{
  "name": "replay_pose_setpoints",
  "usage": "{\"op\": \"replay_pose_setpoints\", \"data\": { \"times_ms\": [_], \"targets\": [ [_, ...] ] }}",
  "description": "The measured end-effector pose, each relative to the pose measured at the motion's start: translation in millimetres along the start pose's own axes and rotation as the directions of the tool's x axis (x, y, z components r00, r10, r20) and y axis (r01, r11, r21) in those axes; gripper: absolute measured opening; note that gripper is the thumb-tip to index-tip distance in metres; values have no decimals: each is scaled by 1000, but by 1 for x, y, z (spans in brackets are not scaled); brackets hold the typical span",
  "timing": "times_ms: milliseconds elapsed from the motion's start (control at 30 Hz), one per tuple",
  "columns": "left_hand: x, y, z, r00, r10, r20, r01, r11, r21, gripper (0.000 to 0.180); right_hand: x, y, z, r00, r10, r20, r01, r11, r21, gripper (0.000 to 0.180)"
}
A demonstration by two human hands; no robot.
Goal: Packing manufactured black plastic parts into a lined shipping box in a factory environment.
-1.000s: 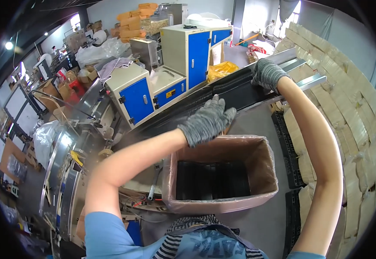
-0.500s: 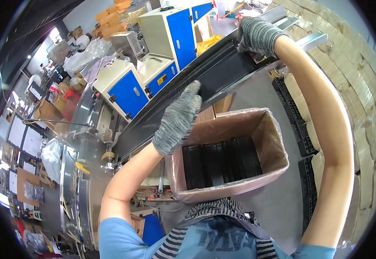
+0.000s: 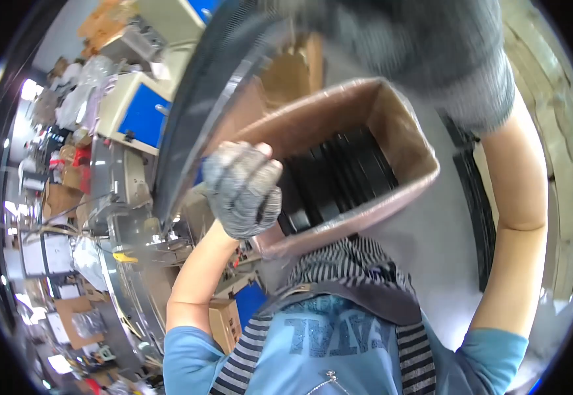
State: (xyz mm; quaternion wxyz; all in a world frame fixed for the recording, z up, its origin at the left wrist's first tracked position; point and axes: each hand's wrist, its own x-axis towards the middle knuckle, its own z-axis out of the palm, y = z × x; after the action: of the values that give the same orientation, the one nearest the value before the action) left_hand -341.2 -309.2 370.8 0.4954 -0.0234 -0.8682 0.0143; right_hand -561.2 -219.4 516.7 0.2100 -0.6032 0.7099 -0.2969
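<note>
A long black plastic sheet (image 3: 197,95) is raised close to the view, curving in front of the cabinets. At its upper end my right hand (image 3: 424,46), in a grey knit glove, appears closed on it; motion blurs the fingers. Below the sheet's right edge, my left hand (image 3: 243,191) is curled with bare fingertips showing. Whatever lies inside that hand, if anything, is hidden. Between my arms stands an open carton (image 3: 339,227) lined with clear film. Black ribbed plastic pieces (image 3: 339,178) lie inside it.
A cream cabinet with a blue door (image 3: 143,112) stands at the left, beside metal machinery (image 3: 125,178). Wrapped stacks of cardboard (image 3: 566,197) line the right side. A black pallet (image 3: 474,210) lies at their foot on the grey floor (image 3: 431,270).
My right hand has come up close to the view, and the black sheet now rises over the left side. My left hand has curled from outstretched. The view has shifted; the carton appears higher.
</note>
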Motion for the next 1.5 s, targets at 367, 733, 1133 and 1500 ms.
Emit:
{"op": "replay_pose_setpoints", "data": {
  "times_ms": [367, 733, 1133, 1500],
  "targets": [
    [-298, -31, 274, -147, -468, 871, 576, 676, 460, 111, -18, 348, 266, 501, 532, 683, 123, 737, -665, 66],
    [-407, 8, 352, 72, -465, 882, 598, 728, 335, 117, -52, 430, 481, 144, 439, 887, 541, 716, -442, 75],
    [-379, 17, 364, 103, -457, 884, 481, 800, 358, 113, -80, 462, 534, 224, 374, 900, 342, 835, -432, 61],
    [-355, 15, 365, 18, -471, 882, 583, 722, 374, 109, -61, 450, 514, 141, 422, 896, 378, 813, -443, 86]
  ]
}}
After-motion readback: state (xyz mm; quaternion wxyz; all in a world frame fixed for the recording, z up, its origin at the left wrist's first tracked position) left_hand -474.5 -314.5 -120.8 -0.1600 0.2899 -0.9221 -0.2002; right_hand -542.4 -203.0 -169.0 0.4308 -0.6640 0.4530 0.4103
